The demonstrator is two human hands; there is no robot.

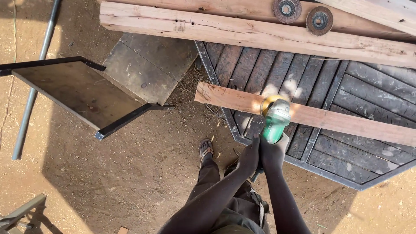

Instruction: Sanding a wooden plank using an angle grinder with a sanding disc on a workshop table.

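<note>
Both hands are closed on the angle grinder [274,121]: we note the left hand [249,157] wrapped round the rear of its body and the right hand [274,152] gripping just beside it, the two touching. We see the grinder as a green body with a grey metal head, its yellowish disc resting on the wooden plank [303,113]. That plank is pale reddish, long and flat, lying slantwise across the dark metal door panel [346,91], with its left end jutting past the panel's left edge. We record the grinder sitting near the panel's lower left edge. Two heavier timbers [242,30] lie along the panel's far edge, carrying two round flap discs [303,14]. A sandalled foot [206,149] stands on the dirt.
</note>
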